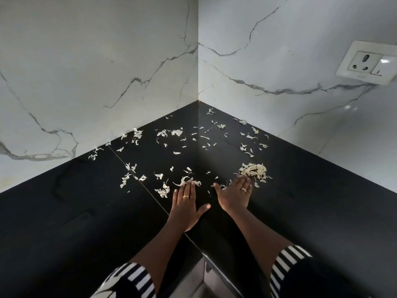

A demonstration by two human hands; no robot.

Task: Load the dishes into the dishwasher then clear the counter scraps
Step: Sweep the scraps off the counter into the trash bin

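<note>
Pale, papery scraps (178, 132) lie scattered over the black corner counter (64, 211). A denser heap of scraps (254, 169) sits just beyond my right hand (235, 195). That hand rests flat on the counter, fingers together and pointing at the heap, with a ring on one finger. My left hand (185, 203) lies flat too, thumb spread, fingertips touching a small cluster of scraps (189, 181). Neither hand holds anything. No dishes or dishwasher are in view.
White marble-patterned walls (96, 72) meet in the corner behind the counter. A white socket and switch plate (368, 64) is on the right wall. The inner counter edge (206, 257) lies between my forearms, with a metal surface below it.
</note>
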